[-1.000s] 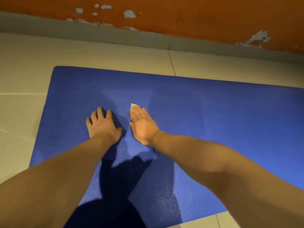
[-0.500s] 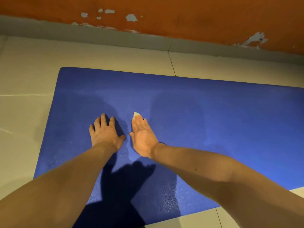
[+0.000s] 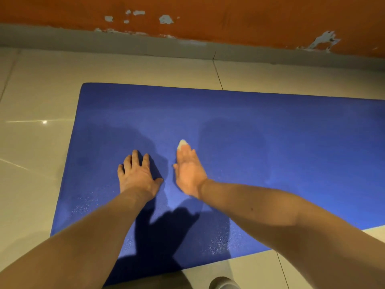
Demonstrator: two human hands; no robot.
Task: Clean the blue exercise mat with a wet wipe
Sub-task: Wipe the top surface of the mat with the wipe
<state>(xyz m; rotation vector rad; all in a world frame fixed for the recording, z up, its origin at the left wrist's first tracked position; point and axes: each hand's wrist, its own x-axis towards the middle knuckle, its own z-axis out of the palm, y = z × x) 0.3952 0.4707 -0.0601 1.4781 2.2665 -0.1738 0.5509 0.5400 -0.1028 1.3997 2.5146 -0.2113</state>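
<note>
Over the last second our right hand (image 3: 190,174) has drawn the wipe (image 3: 182,143) a little back toward the near edge of the mat (image 3: 270,142), and our left hand (image 3: 136,174) has come back with it. We take that as one pulling stroke in a job still under way, since most of the mat to the right looks unreached. The right hand lies flat, fingers straight and together, pressing the wipe down rather than grasping it. Only a small pale, crumpled tip of the wipe peeks out past the fingertips, around the middle of the mat's left half. The left hand rests just beside it, nearer the mat's left end, fingers spread and loosely bent, holding nothing. The mat is a flat blue rectangle with a fine pebbled grain that glints near its front edge. Darker patches beyond both hands may be damp or shadow; we cannot tell. Around the mat lie glossy pale floor tiles (image 3: 37,142).
</note>
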